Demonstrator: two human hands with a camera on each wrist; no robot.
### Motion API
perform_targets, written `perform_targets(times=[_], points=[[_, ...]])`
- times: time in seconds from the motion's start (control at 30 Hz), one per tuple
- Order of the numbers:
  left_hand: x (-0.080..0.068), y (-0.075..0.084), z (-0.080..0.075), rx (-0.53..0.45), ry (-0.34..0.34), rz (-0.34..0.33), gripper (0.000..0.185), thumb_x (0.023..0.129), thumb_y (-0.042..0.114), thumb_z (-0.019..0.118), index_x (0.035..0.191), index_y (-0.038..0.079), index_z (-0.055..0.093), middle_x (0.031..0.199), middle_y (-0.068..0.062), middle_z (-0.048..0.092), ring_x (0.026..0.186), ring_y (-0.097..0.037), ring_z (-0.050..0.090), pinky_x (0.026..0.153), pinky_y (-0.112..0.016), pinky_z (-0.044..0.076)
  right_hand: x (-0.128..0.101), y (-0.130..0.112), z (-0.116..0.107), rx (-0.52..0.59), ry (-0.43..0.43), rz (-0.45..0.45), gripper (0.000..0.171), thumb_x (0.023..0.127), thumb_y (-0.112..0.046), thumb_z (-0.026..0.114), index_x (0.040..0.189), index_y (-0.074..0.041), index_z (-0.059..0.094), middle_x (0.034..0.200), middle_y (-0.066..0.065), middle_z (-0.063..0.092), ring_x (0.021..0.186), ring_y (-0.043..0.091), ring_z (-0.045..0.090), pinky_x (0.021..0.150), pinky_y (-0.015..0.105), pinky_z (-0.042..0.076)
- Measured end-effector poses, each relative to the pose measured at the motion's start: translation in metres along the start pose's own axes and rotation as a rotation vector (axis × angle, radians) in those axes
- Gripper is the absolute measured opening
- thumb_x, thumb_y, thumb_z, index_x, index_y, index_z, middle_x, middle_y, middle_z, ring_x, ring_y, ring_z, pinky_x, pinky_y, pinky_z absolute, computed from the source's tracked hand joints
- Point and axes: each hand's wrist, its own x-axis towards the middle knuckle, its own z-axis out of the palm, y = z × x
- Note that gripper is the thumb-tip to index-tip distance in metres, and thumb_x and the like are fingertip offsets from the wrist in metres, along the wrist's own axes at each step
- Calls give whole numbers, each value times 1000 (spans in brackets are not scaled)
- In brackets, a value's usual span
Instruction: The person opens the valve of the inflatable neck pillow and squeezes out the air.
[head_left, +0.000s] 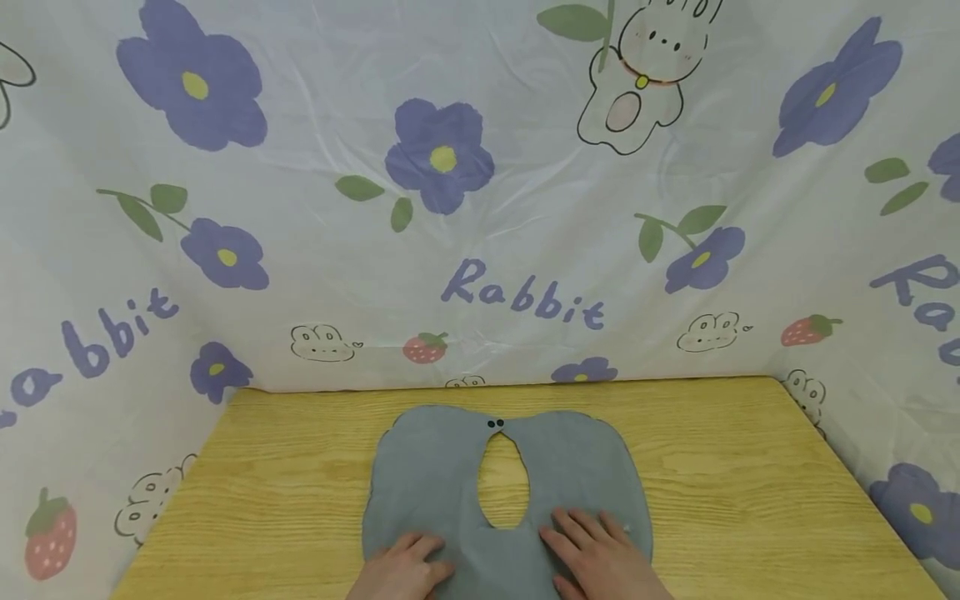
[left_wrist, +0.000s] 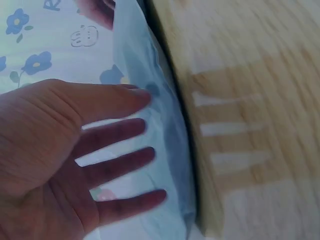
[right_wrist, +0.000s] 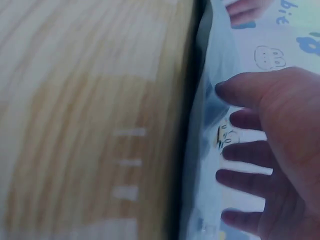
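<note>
A grey-blue baby bib [head_left: 427, 475] lies spread flat on the table, its oval neck opening showing the wood beneath. Two dark snaps [head_left: 496, 423] sit side by side at the top, where the neckband meets. My left hand [head_left: 401, 568] rests on the bib's lower left part. On its lower right part lies my right hand [head_left: 600, 560], fingers spread. The left wrist view shows the left fingers [left_wrist: 125, 165] straight and apart against the bib [left_wrist: 170, 145]. Similarly, the right fingers [right_wrist: 247, 182] extend to the bib [right_wrist: 200, 150] in the right wrist view.
A wooden table [head_left: 750, 483] carries the bib, with bare wood at both sides. White cloth [head_left: 322, 283] printed with purple flowers, rabbits and strawberries hangs behind the table and along its left and right sides.
</note>
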Motion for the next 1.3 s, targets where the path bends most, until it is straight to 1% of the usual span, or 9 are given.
perform_targets(times=[0.17, 0.23, 0.4, 0.6, 0.77, 0.9, 1.03, 1.13, 1.3], points=[[2, 1, 0, 101, 306, 296, 23, 83, 20, 86, 105, 22, 80, 111, -3, 69, 98, -21, 66, 72, -24, 56, 0, -5, -2, -1, 73, -143, 52, 107, -53, 46, 146, -21, 58, 148, 6, 56, 132, 26, 55, 97, 55, 51], [5, 2, 2, 116, 342, 364, 21, 87, 24, 83, 107, 23, 79, 114, -2, 69, 101, -21, 65, 69, -23, 56, 0, -7, 0, -19, 136, -217, 54, 107, -55, 44, 146, -21, 57, 148, 5, 57, 131, 25, 56, 94, 53, 54], [9, 4, 7, 80, 282, 397, 22, 98, 37, 69, 113, 24, 77, 122, -1, 68, 106, -24, 64, 66, -25, 56, 1, -14, 8, -34, 219, -330, 55, 106, -56, 44, 148, -22, 56, 149, 1, 56, 130, 21, 57, 88, 49, 57], [11, 4, 15, 160, 303, 444, 21, 98, 38, 69, 113, 25, 77, 122, -3, 69, 107, -24, 65, 77, -25, 57, 2, -19, 15, -40, 208, -333, 52, 108, -54, 42, 146, -23, 59, 150, -1, 55, 132, 19, 56, 88, 51, 57], [12, 3, 18, 139, 190, 419, 26, 102, 40, 63, 118, 25, 75, 126, -4, 68, 114, -27, 64, 82, -29, 58, 3, -17, 23, -92, 208, -343, 52, 108, -55, 40, 145, -24, 61, 152, -2, 53, 134, 19, 54, 87, 51, 57], [12, 1, 20, 134, 169, 444, 27, 102, 39, 62, 119, 22, 75, 123, -7, 69, 114, -29, 65, 87, -30, 57, 4, -15, 27, -108, 179, -350, 54, 108, -55, 37, 147, -24, 59, 155, -2, 50, 137, 18, 51, 88, 48, 56], [12, -1, 22, 167, 225, 492, 25, 100, 37, 67, 116, 21, 76, 118, -7, 71, 111, -29, 67, 88, -28, 57, 5, -14, 28, -112, 148, -350, 57, 109, -56, 33, 148, -23, 57, 156, -2, 49, 138, 18, 50, 90, 47, 56], [12, -1, 23, 150, 225, 487, 24, 99, 36, 67, 115, 21, 77, 118, -8, 72, 111, -30, 67, 87, -28, 57, 6, -13, 30, -98, 134, -353, 58, 109, -56, 33, 149, -23, 56, 156, -2, 48, 139, 18, 49, 90, 47, 55], [13, -1, 23, 87, 162, 446, 28, 101, 38, 63, 118, 21, 76, 122, -9, 71, 114, -31, 66, 87, -30, 58, 7, -9, 26, 10, 68, -353, 58, 109, -56, 34, 150, -22, 55, 157, -1, 47, 141, 20, 48, 92, 49, 55]])
